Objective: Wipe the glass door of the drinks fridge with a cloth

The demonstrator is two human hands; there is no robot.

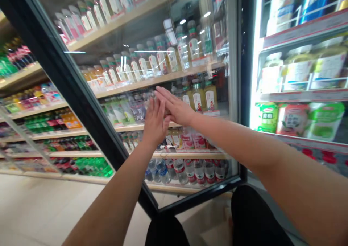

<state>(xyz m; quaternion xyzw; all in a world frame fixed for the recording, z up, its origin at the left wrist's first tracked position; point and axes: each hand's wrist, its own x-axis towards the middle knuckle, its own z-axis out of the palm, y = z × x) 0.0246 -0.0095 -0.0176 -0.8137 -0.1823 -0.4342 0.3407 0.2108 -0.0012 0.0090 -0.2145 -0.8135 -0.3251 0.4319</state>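
Note:
Both my hands lie flat against the glass of an open cooler door (206, 93). My left hand (155, 121) is open, fingers stretched upward on the pane. My right hand (174, 107) is open too, fingers pointing left and crossing over the left hand's fingertips. Neither hand holds anything. Through the glass I see shelves of drink bottles (163, 59), among them yellow juice bottles (202, 95) just right of my right hand.
The door's black frame (67, 82) slants from top left to bottom centre. An open lit cooler (299, 86) with cans and packs stands at the right. More drink shelves (51, 122) run along the left. Pale floor (40, 209) lies below, my dark-clad knees (252, 220) at the bottom.

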